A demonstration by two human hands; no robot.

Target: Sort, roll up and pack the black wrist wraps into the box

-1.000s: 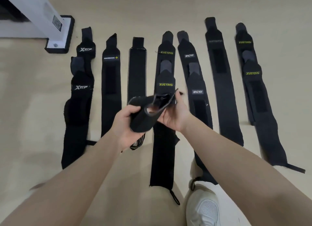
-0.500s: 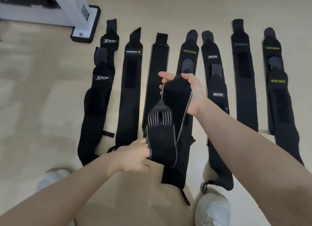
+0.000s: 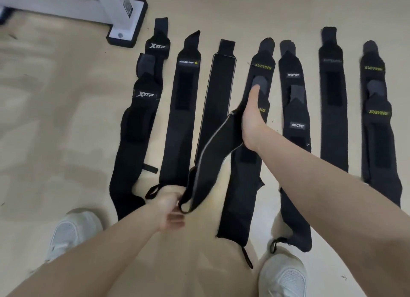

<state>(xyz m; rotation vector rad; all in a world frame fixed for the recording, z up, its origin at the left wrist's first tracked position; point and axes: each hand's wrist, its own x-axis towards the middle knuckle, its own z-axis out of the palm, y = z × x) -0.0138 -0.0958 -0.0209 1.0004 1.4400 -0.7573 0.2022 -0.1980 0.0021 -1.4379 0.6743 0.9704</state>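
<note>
Several black wrist wraps lie flat side by side on the beige floor, among them an XTEP pair point(image 3: 142, 110), a XUEYING wrap point(image 3: 263, 67) and an IIICYO wrap point(image 3: 292, 74). Above them I hold one grey-edged wrap point(image 3: 213, 150) stretched out at a slant. My left hand point(image 3: 168, 205) grips its near end, blurred by motion. My right hand point(image 3: 253, 119) holds its far end over the XUEYING wrap. A matching grey-edged wrap point(image 3: 219, 92) lies on the floor under the held one. No box is in view.
A white machine frame with a black foot point(image 3: 126, 28) stands at the top left, close to the XTEP pair. My white shoes point(image 3: 73, 232) point(image 3: 284, 274) are at the bottom, near the wraps' ends. Bare beige floor spreads to the left.
The held wrap was bunched between both hands a second ago and is now pulled out long. My left hand moved down towards me, my right hand moved away up the row.
</note>
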